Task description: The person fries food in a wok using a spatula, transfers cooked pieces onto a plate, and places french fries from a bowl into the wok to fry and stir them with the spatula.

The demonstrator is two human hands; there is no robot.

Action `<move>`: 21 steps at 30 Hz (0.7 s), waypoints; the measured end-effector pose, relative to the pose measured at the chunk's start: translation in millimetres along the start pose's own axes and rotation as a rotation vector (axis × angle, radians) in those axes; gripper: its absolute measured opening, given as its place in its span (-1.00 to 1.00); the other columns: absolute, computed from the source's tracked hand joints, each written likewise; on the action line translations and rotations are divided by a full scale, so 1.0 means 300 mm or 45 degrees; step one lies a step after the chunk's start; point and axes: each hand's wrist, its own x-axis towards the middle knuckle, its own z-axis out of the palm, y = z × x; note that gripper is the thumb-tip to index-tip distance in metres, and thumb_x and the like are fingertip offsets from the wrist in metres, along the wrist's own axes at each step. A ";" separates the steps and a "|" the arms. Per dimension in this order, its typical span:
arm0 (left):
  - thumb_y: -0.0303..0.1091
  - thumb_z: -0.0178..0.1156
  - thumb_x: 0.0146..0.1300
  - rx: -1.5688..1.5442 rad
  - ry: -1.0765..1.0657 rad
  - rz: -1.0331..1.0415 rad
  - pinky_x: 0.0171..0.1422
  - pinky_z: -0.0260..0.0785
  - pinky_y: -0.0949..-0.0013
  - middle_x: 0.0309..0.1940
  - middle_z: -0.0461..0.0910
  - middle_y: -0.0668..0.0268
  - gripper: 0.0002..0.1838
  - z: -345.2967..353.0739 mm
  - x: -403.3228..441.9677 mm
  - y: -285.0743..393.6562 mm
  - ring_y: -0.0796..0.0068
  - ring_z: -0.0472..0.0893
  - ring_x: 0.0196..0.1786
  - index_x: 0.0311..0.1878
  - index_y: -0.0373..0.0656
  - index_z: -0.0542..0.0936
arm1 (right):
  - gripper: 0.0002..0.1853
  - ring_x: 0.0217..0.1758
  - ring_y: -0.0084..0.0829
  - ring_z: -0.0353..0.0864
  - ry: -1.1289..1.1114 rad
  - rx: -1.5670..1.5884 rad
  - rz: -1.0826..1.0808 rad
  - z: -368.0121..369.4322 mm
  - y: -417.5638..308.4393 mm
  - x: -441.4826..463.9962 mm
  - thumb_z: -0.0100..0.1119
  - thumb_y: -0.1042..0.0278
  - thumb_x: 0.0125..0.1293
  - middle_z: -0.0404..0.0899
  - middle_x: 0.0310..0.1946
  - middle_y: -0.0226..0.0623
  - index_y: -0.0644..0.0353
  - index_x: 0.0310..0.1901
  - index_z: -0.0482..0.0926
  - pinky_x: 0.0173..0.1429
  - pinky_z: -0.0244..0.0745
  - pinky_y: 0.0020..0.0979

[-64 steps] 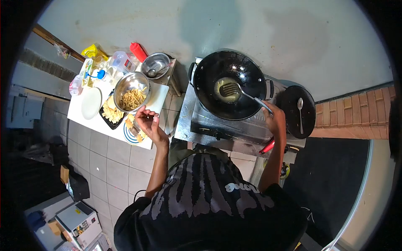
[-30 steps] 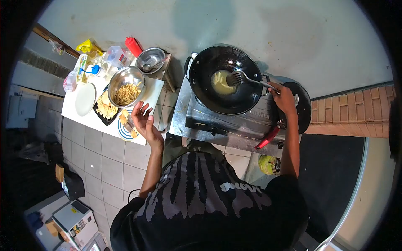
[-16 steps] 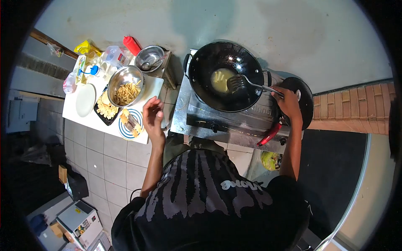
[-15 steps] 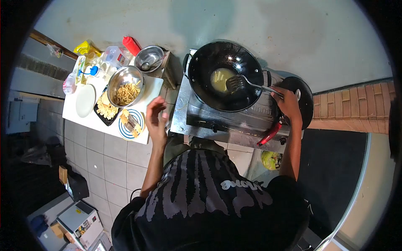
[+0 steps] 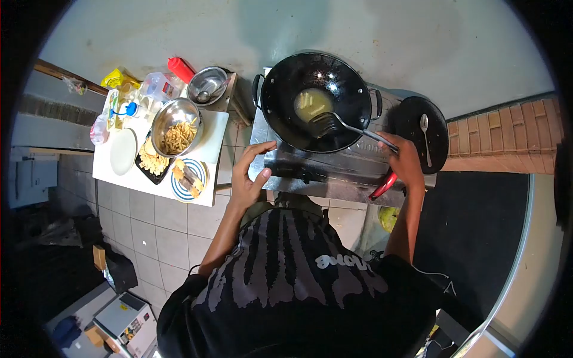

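Note:
A black wok (image 5: 346,77) sits on the metal stove (image 5: 334,188), with a few pale sticks of food (image 5: 313,105) in the oil at its bottom. My right hand (image 5: 403,160) is closed around the handle of a slotted spatula (image 5: 359,129), whose dark head rests low in the wok beside the oil. My left hand (image 5: 250,176) is raised at the stove's front left edge, thumb and fingers apart, holding nothing.
On the white table (image 5: 107,166) at left stand a steel bowl of fries (image 5: 177,127), a black tray of pale sticks (image 5: 153,160), a striped plate (image 5: 190,179) and an empty plate (image 5: 123,151). A spoon (image 5: 425,138) lies on a black pan (image 5: 412,122) at right.
My left hand has moved right, from beside the table to the stove's edge. The spatula head has shifted lower in the wok, nearer me. The whole view has shifted slightly.

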 end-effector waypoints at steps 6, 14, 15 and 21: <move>0.03 0.03 0.32 0.050 -0.004 -0.088 0.25 0.24 0.29 -0.04 0.59 0.08 -0.42 0.001 -0.016 0.023 0.29 0.53 0.05 0.15 -0.32 0.51 | -0.71 0.03 -0.06 0.63 0.032 0.138 0.123 0.012 -0.004 -0.097 0.19 0.32 0.31 0.64 -0.07 -0.01 0.23 0.01 0.62 0.11 0.45 -0.31; 0.22 -0.24 0.39 -0.123 -0.013 -0.062 0.22 0.26 0.28 -0.04 0.55 0.07 -0.25 -0.023 -0.093 0.035 0.30 0.54 0.02 0.16 -0.38 0.47 | -0.68 0.05 -0.17 0.66 0.209 0.202 0.250 0.054 -0.064 -0.270 0.20 0.28 0.32 0.64 -0.06 0.02 0.26 0.03 0.61 0.10 0.45 -0.34; 0.34 -0.33 0.38 -0.078 -0.069 -0.087 0.27 0.25 0.20 0.01 0.53 0.01 -0.14 -0.044 -0.104 0.043 0.27 0.53 0.05 0.18 -0.40 0.43 | -0.68 0.05 -0.18 0.66 0.262 0.201 0.233 0.063 -0.086 -0.294 0.21 0.29 0.31 0.64 -0.06 0.02 0.27 0.04 0.61 0.09 0.45 -0.34; 0.29 -0.31 0.40 -0.200 -0.053 -0.048 0.23 0.29 0.23 -0.06 0.57 0.03 -0.18 -0.147 -0.211 0.051 0.27 0.55 0.01 0.14 -0.42 0.44 | -0.71 -0.11 -0.24 0.70 0.359 0.137 0.313 0.135 -0.253 -0.428 0.20 0.40 0.28 0.69 -0.19 -0.07 0.27 0.01 0.62 -0.02 0.49 -0.34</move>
